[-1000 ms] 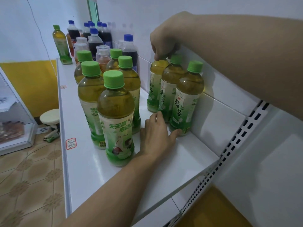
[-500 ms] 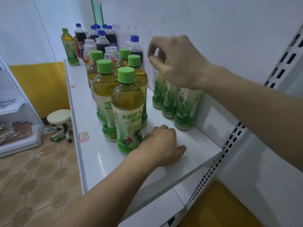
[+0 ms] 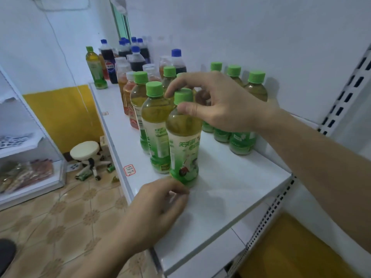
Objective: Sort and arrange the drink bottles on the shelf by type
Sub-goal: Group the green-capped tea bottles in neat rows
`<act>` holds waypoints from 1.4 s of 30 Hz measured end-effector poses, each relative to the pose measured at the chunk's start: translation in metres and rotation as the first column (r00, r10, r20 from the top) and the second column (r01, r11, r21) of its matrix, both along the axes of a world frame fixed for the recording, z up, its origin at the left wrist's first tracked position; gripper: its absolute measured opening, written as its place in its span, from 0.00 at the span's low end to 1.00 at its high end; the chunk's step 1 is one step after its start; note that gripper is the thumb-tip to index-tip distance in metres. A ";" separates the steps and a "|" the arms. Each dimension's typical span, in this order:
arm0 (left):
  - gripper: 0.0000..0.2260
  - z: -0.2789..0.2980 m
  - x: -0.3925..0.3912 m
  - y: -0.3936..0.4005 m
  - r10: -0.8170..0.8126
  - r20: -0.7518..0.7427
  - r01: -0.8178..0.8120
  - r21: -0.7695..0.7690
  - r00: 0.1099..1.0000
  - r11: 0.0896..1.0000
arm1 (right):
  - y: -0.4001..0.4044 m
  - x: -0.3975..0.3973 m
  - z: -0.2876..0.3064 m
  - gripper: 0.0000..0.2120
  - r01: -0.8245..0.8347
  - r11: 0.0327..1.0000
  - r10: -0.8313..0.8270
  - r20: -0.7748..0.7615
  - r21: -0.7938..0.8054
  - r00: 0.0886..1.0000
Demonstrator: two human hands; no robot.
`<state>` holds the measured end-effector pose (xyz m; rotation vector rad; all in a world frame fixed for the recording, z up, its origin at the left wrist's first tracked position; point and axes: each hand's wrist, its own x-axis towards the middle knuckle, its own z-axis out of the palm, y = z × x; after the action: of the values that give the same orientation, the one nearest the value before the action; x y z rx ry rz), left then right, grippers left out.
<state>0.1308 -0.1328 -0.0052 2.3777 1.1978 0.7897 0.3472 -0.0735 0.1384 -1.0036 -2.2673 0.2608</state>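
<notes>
Nearest green-capped plastic tea bottle (image 3: 183, 137): upright at white shelf (image 3: 230, 189) front
Right hand (image 3: 218, 101): thumb and fingers pinch its cap
Left hand (image 3: 158, 209): fingers loosely curled, holding nothing, beside bottle base

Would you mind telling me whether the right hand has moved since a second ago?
Yes. The right hand left the bottles at the wall and now grips the front bottle by its neck.

A Pepsi logo shows on the cola bottle (image 3: 109, 63); other labels are illegible.
</notes>
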 end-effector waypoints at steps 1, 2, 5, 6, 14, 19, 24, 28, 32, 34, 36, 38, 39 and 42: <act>0.02 -0.001 0.000 0.000 0.070 0.030 -0.070 0.014 0.997 0.997 | -0.002 0.000 0.002 0.08 0.032 0.999 -0.033 0.018 0.031 0.999; 0.03 -0.003 0.001 0.000 0.119 0.052 -0.120 0.013 0.992 0.993 | -0.003 0.000 0.003 0.09 0.067 0.996 -0.070 0.035 0.063 0.997; 0.22 -0.005 0.008 0.005 0.168 0.058 -0.164 -0.071 0.984 0.984 | -0.007 -0.001 0.010 0.10 0.183 0.978 -0.191 0.085 0.100 0.978; 0.29 -0.004 0.012 0.006 0.156 0.010 -0.154 -0.095 0.988 0.983 | -0.008 -0.001 0.012 0.08 0.221 0.969 -0.235 0.132 0.108 0.963; 0.42 0.008 0.053 0.019 0.001 0.157 0.040 -0.258 0.988 0.965 | -0.008 -0.006 0.039 0.14 0.435 0.890 -0.456 0.206 0.140 0.866; 0.35 0.015 0.082 0.030 0.188 0.584 0.160 -0.492 0.790 0.856 | -0.010 0.013 0.071 0.23 0.609 0.789 -0.608 0.256 0.084 0.752; 0.35 0.007 0.092 0.032 0.233 0.698 0.330 -0.571 0.677 0.752 | -0.018 0.048 0.092 0.15 0.494 0.862 -0.411 0.413 -0.114 0.813; 0.26 0.008 0.097 0.033 0.210 0.766 0.520 -0.584 0.608 0.623 | -0.021 0.073 0.098 0.10 0.260 0.937 -0.175 0.331 -0.234 0.927; 0.25 0.012 0.094 0.047 0.408 0.828 0.602 -0.560 0.385 0.569 | -0.012 0.086 0.097 0.07 0.275 0.954 -0.246 0.215 -0.119 0.945; 0.27 0.015 0.094 0.055 0.500 0.783 0.532 -0.620 0.370 0.577 | -0.005 0.082 0.093 0.07 0.310 0.947 -0.285 0.219 -0.090 0.933; 0.26 0.013 0.099 0.056 0.500 0.736 0.427 -0.675 0.457 0.602 | 0.002 0.075 0.087 0.06 0.336 0.940 -0.309 0.271 -0.060 0.912; 0.24 0.013 0.106 0.050 0.406 0.654 0.242 -0.672 0.639 0.700 | 0.009 0.071 0.079 0.07 0.362 0.932 -0.340 0.347 0.002 0.874; 0.26 0.013 0.110 0.049 0.361 0.606 0.166 -0.640 0.709 0.750 | 0.011 0.070 0.076 0.07 0.376 0.926 -0.359 0.372 0.029 0.856; 0.32 0.008 0.123 0.055 0.276 0.474 0.008 -0.513 0.836 0.858 | 0.017 0.065 0.066 0.06 0.397 0.915 -0.391 0.383 0.066 0.837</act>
<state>0.2537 -0.0781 0.0030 1.5191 1.1569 0.9652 0.4126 -0.0561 0.2040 -1.6217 -2.3244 -0.1121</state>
